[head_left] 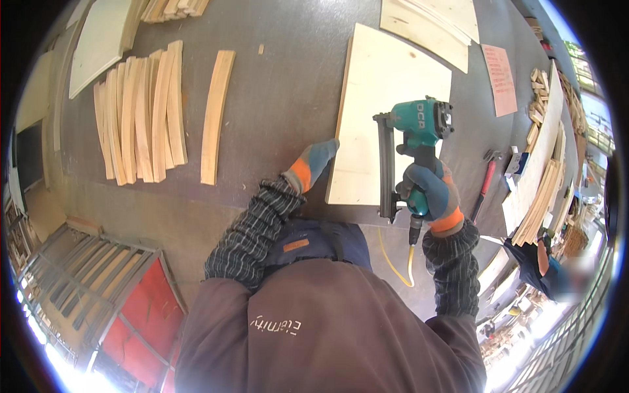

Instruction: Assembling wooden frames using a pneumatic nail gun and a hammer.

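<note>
My right hand (432, 194), in a grey-blue and orange work glove, is wrapped round the grip of a green and black pneumatic nail gun (413, 123). A yellow air hose (411, 267) hangs from the foot of its handle. The gun is over a pale wooden board (363, 124) lying at the table's near edge, its long black magazine on the left. My left hand (317, 164), gloved alike, grips the board's left edge near the front corner, where a narrow wood edge shows. The left fingertips are partly hidden.
Several wood strips (141, 118) lie side by side on the dark table (275, 85), with one strip (217, 118) apart. A red-handled hammer (486, 175), a pink paper sheet (499, 78) and more panels (432, 26) lie rightward. A red metal-framed rack (145, 314) stands lower left; another person (534, 265) is at right.
</note>
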`<state>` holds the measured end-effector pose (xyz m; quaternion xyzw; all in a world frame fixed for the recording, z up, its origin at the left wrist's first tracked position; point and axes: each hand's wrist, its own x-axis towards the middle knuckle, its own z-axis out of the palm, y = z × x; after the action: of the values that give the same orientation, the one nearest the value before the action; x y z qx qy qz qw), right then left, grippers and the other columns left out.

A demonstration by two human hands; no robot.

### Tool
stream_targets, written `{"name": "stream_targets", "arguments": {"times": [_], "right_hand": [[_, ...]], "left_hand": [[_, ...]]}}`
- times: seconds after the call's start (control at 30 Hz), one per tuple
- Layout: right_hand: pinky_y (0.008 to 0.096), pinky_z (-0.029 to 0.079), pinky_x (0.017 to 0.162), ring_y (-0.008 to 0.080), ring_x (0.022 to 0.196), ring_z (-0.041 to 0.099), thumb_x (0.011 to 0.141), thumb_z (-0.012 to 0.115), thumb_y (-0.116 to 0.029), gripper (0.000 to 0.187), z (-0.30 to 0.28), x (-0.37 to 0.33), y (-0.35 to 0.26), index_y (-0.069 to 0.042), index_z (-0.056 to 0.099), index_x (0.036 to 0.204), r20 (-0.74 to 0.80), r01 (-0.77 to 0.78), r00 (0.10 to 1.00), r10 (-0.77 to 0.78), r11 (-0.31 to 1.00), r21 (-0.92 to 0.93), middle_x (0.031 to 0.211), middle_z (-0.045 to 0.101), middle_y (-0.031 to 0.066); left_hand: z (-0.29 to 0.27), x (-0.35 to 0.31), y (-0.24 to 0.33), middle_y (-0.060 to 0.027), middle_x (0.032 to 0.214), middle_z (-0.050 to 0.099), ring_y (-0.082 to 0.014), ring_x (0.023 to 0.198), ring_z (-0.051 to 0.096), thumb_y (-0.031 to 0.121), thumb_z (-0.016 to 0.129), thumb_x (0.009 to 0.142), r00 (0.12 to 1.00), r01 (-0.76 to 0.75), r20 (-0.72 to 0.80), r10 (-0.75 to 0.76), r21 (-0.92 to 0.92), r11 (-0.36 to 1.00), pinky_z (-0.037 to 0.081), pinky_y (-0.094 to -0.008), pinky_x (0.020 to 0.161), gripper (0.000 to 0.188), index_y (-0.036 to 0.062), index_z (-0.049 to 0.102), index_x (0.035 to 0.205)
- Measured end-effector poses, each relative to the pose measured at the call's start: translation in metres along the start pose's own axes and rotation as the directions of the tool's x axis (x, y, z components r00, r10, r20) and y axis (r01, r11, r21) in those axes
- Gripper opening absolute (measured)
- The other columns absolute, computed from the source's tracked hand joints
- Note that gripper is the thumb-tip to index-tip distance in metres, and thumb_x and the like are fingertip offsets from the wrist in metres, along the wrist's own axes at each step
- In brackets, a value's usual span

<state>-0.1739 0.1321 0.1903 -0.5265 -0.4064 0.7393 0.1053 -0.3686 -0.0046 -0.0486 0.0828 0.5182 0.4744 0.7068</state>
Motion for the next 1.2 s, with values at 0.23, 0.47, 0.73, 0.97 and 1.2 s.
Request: {"name": "stream_targets", "arguments": {"times": [0.23, 0.47, 0.73, 0.97, 1.2], "right_hand": [[0.0314, 0.05, 0.06, 0.0159, 0.064, 0.059, 0.098, 0.062, -0.012, 0.041, 0.005, 0.082, -0.04, 0.004, 0.062, 0.136, 0.094, 0.007, 0.996, -0.009, 1.0, 0.024, 0.076, 0.056, 0.0026], [0.0279, 0.053, 0.057, 0.0153, 0.063, 0.065, 0.093, 0.071, -0.019, 0.029, 0.022, 0.153, -0.065, 0.0, 0.067, 0.115, 0.075, 0.09, 0.993, -0.087, 0.996, -0.03, 0.079, 0.064, 0.0046], [0.029, 0.055, 0.053, 0.0147, 0.062, 0.066, 0.092, 0.075, -0.02, 0.024, 0.029, 0.169, -0.069, -0.004, 0.067, 0.109, 0.085, 0.072, 0.994, -0.07, 0.997, -0.021, 0.08, 0.067, 0.0038], [0.0312, 0.054, 0.059, 0.0162, 0.063, 0.063, 0.094, 0.072, -0.016, 0.026, 0.02, 0.17, -0.061, -0.004, 0.069, 0.117, -0.014, 0.062, 0.998, -0.063, 0.997, -0.048, 0.078, 0.062, 0.0032], [0.0317, 0.053, 0.059, 0.0153, 0.064, 0.061, 0.095, 0.071, -0.014, 0.025, 0.01, 0.174, -0.05, -0.004, 0.069, 0.118, 0.016, 0.069, 0.998, -0.068, 0.997, -0.047, 0.078, 0.06, 0.003]], "left_hand": [[0.004, -0.011, 0.011, -0.0122, 0.138, 0.07, -0.0211, 0.122, 0.068, 0.042, 0.056, 0.112, 0.997, 0.073, 0.005, -0.073, -0.037, 0.997, 0.052, -0.0297, 0.107, 0.057, -0.0051, 0.062, 0.144], [0.005, -0.002, 0.0, -0.0109, 0.131, 0.072, -0.0197, 0.118, 0.066, 0.037, 0.061, 0.11, 0.992, 0.126, 0.02, -0.125, -0.202, 0.971, 0.051, -0.0297, 0.104, 0.051, -0.0073, 0.067, 0.135], [0.002, 0.002, -0.004, -0.0153, 0.128, 0.073, -0.0232, 0.116, 0.066, 0.045, 0.058, 0.109, 0.97, 0.226, -0.027, -0.242, -0.275, 0.935, 0.05, -0.0307, 0.105, 0.062, -0.0113, 0.068, 0.131], [0.018, -0.03, 0.045, -0.0278, 0.122, 0.073, -0.039, 0.113, 0.071, 0.042, 0.064, 0.105, 0.96, 0.269, -0.24, -0.142, 0.661, 0.7, 0.057, -0.0405, 0.094, 0.05, 0.0012, 0.071, 0.132], [0.031, 0.026, 0.123, -0.0253, 0.123, 0.067, -0.047, 0.107, 0.067, 0.03, 0.075, 0.096, 0.717, -0.097, -0.233, 0.657, 0.9, 0.425, 0.056, -0.0501, 0.092, 0.046, -0.0014, 0.07, 0.129]]}}
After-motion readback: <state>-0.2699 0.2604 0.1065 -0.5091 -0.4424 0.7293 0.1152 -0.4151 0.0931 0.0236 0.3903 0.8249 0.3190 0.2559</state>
